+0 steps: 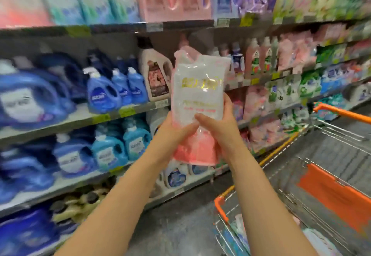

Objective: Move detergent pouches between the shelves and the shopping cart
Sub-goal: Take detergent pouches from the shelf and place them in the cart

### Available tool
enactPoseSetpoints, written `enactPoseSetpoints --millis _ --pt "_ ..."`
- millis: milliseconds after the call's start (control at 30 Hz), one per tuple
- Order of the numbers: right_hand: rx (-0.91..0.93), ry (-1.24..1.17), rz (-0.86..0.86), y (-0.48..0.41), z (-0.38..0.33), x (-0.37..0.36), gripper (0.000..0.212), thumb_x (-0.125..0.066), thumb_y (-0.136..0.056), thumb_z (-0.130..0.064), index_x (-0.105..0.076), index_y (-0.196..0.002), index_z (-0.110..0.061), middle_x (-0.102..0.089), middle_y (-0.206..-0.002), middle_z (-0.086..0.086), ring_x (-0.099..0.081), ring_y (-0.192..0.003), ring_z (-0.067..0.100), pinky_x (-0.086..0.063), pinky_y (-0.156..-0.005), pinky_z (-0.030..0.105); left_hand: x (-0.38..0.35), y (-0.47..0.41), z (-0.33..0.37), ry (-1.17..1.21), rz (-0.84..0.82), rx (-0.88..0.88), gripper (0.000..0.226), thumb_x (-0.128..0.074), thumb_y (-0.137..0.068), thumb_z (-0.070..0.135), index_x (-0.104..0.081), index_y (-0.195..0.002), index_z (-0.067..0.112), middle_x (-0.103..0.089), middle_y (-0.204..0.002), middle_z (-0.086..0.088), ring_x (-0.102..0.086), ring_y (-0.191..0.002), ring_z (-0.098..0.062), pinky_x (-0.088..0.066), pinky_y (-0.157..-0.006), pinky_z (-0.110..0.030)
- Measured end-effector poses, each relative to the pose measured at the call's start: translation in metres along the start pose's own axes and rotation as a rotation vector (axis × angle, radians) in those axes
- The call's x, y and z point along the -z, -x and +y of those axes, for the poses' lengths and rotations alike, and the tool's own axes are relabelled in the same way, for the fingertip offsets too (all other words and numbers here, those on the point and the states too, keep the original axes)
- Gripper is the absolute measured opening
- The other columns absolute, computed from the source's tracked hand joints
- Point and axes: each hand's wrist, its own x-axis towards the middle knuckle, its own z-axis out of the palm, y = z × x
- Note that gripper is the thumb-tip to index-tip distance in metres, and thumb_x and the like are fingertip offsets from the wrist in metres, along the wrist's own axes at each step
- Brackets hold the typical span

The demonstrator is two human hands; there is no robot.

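A white and pink detergent pouch [197, 87] with gold lettering stands upright in mid-air in front of the shelves [60, 121]. My left hand [172, 133] grips its lower left side, thumb across the front. My right hand [222, 127] grips its lower right side, fingers curled round the edge. The shopping cart [301, 191], with orange rim and orange seat flap, stands at the lower right, apart from the pouch. Blurred packs lie at the cart's bottom.
Blue detergent bottles [104, 93] fill the left shelves. A beige bottle [155, 77] stands just behind the pouch. Pink and green pouches [291, 93] line the shelves to the right. Grey floor runs between shelves and cart.
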Motion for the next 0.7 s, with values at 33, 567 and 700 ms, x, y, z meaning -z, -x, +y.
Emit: enactPoseSetpoints --millis 33,567,700 --pt "0.004 -0.011 -0.033 -0.005 0.002 -0.03 0.087 -0.08 -0.064 -0.002 -0.032 -0.134 -0.022 -0.059 -0.124 0.008 -0.063 -0.109 0.021 -0.056 -0.083 0.035 0.028 0.004 0.005 0.003 0.047 -0.02 0.063 -0.073 -0.069 0.031 -0.048 -0.126 0.023 -0.066 -0.114 -0.004 -0.068 -0.093 -0.023 -0.055 -0.075 -0.043" --pt "0.109 0.064 -0.243 -0.118 0.04 -0.407 0.047 -0.078 -0.072 -0.033 -0.048 -0.106 -0.021 -0.065 -0.097 -0.004 -0.065 -0.088 0.013 -0.055 -0.08 0.034 0.371 -0.004 0.08 -0.025 0.557 -0.267 0.053 -0.075 -0.072 0.014 -0.05 -0.118 0.021 -0.066 -0.101 -0.008 -0.062 -0.064 -0.013 -0.04 -0.035 -0.019" --pt "0.202 0.035 -0.321 -0.175 0.038 -0.456 0.039 -0.076 -0.076 -0.025 -0.051 -0.105 -0.018 -0.064 -0.089 -0.009 -0.063 -0.08 0.007 -0.053 -0.069 0.025 0.428 -0.045 0.103 -0.117 0.547 -0.298 0.062 -0.073 -0.067 0.02 -0.048 -0.123 0.024 -0.068 -0.099 -0.007 -0.068 -0.071 -0.016 -0.054 -0.048 -0.03"
